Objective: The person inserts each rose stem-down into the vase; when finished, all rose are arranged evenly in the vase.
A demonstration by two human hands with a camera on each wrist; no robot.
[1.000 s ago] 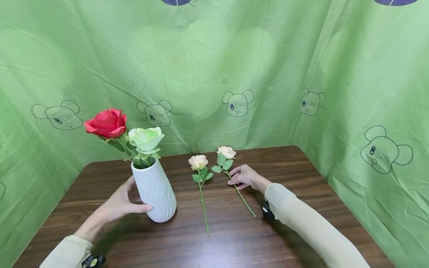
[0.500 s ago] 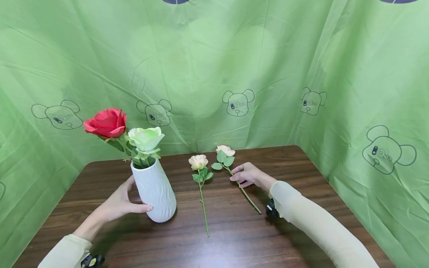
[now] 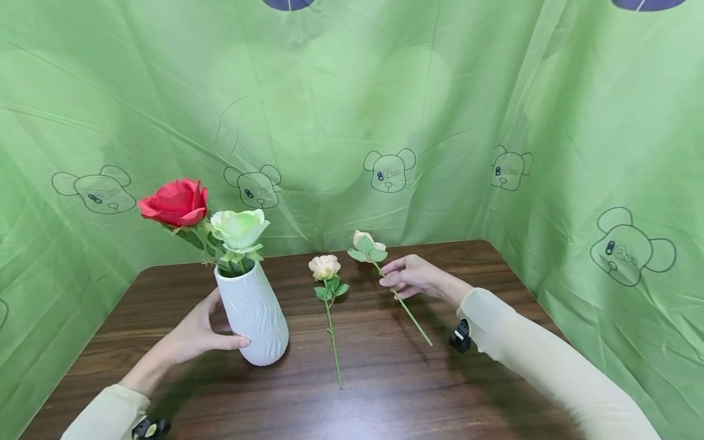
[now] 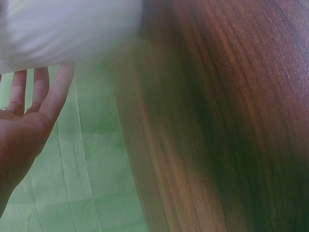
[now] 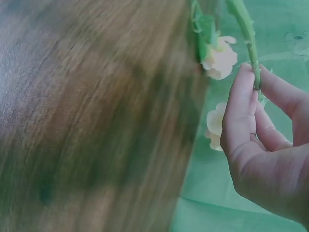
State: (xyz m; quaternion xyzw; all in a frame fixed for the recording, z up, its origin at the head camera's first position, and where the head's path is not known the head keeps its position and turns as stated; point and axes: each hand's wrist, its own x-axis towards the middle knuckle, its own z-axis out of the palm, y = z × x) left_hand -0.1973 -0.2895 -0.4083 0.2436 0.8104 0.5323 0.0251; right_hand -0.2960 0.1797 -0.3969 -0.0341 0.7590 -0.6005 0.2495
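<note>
A white ridged vase (image 3: 254, 315) stands at the left of the table, holding a red rose (image 3: 175, 203) and a pale green-white rose (image 3: 239, 230). My left hand (image 3: 192, 330) grips the vase from its left side, thumb across the front; in the left wrist view its fingers (image 4: 58, 92) reach behind the white wall. My right hand (image 3: 420, 278) pinches the stem of a cream rose (image 3: 367, 244) between thumb and fingers, the bloom tilted to the far left. Another cream rose (image 3: 324, 267) lies on the table between the vase and my right hand.
The dark wood table (image 3: 308, 415) ends at a back edge close to the blooms. Green curtains (image 3: 330, 122) with printed bear heads surround it on the back and sides. A black wrist strap (image 3: 461, 336) sits on my right sleeve.
My right hand has moved slightly right and up with the cream rose, whose stem has lifted off the table. My left hand, the vase and the other cream rose stay in place.
</note>
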